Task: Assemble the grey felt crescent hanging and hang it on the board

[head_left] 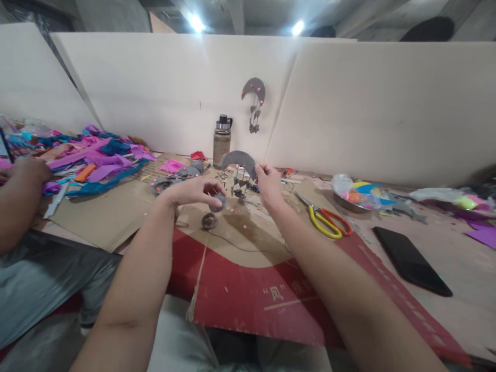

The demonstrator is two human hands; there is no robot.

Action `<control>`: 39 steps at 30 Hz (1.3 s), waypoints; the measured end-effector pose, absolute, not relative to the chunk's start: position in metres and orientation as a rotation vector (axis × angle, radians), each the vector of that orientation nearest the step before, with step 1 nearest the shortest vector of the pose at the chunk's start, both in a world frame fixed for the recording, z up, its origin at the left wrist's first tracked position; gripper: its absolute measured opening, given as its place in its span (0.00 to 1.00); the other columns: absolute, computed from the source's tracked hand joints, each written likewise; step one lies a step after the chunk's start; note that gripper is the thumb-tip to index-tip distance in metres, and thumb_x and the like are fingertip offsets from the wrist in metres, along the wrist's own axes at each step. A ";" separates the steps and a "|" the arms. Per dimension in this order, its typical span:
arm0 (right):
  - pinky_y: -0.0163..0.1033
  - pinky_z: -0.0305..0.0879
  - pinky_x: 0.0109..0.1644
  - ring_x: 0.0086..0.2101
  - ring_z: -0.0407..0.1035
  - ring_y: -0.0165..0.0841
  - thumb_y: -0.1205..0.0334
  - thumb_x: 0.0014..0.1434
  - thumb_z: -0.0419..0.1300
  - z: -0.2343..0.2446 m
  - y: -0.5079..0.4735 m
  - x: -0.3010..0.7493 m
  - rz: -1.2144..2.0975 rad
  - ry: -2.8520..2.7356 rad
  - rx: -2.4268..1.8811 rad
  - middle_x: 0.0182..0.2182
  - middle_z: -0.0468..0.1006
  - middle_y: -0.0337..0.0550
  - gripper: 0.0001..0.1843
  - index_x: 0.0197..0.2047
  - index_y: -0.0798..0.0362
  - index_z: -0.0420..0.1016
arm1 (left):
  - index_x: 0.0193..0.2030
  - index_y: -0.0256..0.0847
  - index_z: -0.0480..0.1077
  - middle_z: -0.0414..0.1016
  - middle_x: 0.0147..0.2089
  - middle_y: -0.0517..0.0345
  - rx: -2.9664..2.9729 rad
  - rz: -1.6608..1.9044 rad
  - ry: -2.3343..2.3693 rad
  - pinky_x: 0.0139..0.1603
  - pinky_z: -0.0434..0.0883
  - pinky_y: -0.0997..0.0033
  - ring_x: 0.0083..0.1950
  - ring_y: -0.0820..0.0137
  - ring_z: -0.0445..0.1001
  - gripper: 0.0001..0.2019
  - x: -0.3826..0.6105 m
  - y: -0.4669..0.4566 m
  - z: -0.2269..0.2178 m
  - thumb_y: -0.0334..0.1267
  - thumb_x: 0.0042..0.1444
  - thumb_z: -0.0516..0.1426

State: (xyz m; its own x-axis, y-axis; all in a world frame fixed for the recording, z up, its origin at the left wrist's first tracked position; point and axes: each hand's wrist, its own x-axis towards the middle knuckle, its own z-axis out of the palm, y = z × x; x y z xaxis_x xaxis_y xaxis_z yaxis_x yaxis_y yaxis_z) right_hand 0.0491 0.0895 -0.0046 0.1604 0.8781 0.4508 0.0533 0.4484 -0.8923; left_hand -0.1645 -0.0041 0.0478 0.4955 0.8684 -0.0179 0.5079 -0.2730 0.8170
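My right hand (268, 185) pinches one tip of a grey crescent moon (241, 158), which is held up over the cardboard. Thin strings run down from the crescent to small grey hanging pieces (241, 185). My left hand (196, 191) is curled around a grey round ball (219, 202), whose material I cannot make out. Just below it a small coil of dark cord (210, 221) lies on the cardboard (248, 243), a strand trailing right. A similar crescent with pink and orange dots (254, 89) hangs on the white panel behind.
Scissors (325, 221) and a black phone (411, 261) lie to the right, with a bowl of scraps (351, 199) behind. A water bottle (222, 142) stands at the back. Coloured strips (103, 155) pile up at left, beside another person's arm (23, 196).
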 end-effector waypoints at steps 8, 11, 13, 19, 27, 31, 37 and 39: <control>0.34 0.58 0.32 0.25 0.59 0.27 0.52 0.53 0.54 -0.005 0.086 0.046 0.750 -1.284 -0.910 0.24 0.69 0.35 0.14 0.31 0.55 0.71 | 0.32 0.40 0.76 0.78 0.33 0.54 2.097 0.399 1.895 0.37 0.67 0.70 0.36 0.64 0.74 0.13 -0.190 0.030 0.015 0.41 0.37 0.66; 0.33 0.58 0.32 0.25 0.58 0.26 0.52 0.52 0.55 -0.005 0.085 0.046 0.751 -1.279 -0.877 0.23 0.68 0.34 0.14 0.30 0.55 0.71 | 0.36 0.39 0.76 0.78 0.38 0.51 2.066 0.626 1.966 0.38 0.67 0.69 0.38 0.63 0.74 0.18 -0.188 0.033 0.013 0.48 0.40 0.65; 0.33 0.57 0.32 0.25 0.58 0.26 0.52 0.52 0.55 -0.004 0.084 0.046 0.746 -1.283 -0.874 0.23 0.67 0.34 0.14 0.29 0.55 0.70 | 0.37 0.37 0.76 0.78 0.38 0.50 1.983 0.927 1.958 0.40 0.66 0.69 0.39 0.63 0.74 0.20 -0.186 0.033 0.015 0.52 0.43 0.63; 0.32 0.57 0.31 0.25 0.58 0.26 0.51 0.53 0.54 0.000 0.078 0.046 0.771 -1.327 -0.860 0.23 0.67 0.34 0.14 0.29 0.55 0.71 | 0.37 0.37 0.76 0.78 0.35 0.53 1.644 1.515 1.601 0.37 0.66 0.70 0.35 0.67 0.73 0.21 -0.180 0.034 0.018 0.55 0.46 0.61; 0.32 0.54 0.27 0.21 0.55 0.25 0.52 0.52 0.55 0.002 0.074 0.045 0.846 -1.335 -0.838 0.21 0.65 0.32 0.13 0.29 0.54 0.70 | 0.35 0.37 0.76 0.78 0.35 0.53 1.603 1.486 1.500 0.38 0.65 0.70 0.35 0.69 0.72 0.21 -0.168 0.036 0.013 0.51 0.40 0.66; 0.32 0.54 0.26 0.22 0.56 0.25 0.52 0.52 0.55 0.000 0.076 0.044 0.861 -1.339 -0.836 0.21 0.66 0.33 0.13 0.29 0.54 0.71 | 0.33 0.37 0.76 0.77 0.32 0.55 1.607 1.462 1.474 0.35 0.63 0.71 0.32 0.71 0.69 0.18 -0.159 0.033 0.013 0.49 0.41 0.65; 0.31 0.55 0.26 0.23 0.57 0.25 0.52 0.52 0.56 -0.002 0.078 0.043 0.881 -1.339 -0.825 0.22 0.67 0.34 0.13 0.29 0.54 0.71 | 0.27 0.37 0.74 0.72 0.25 0.60 1.627 1.521 1.429 0.30 0.60 0.72 0.26 0.74 0.64 0.15 -0.157 0.037 0.011 0.49 0.45 0.62; 0.32 0.55 0.27 0.23 0.57 0.25 0.52 0.52 0.56 -0.002 0.077 0.044 0.883 -1.341 -0.823 0.22 0.67 0.34 0.13 0.29 0.54 0.71 | 0.26 0.37 0.73 0.71 0.25 0.60 1.639 1.527 1.417 0.30 0.59 0.72 0.26 0.75 0.64 0.14 -0.158 0.038 0.010 0.48 0.46 0.62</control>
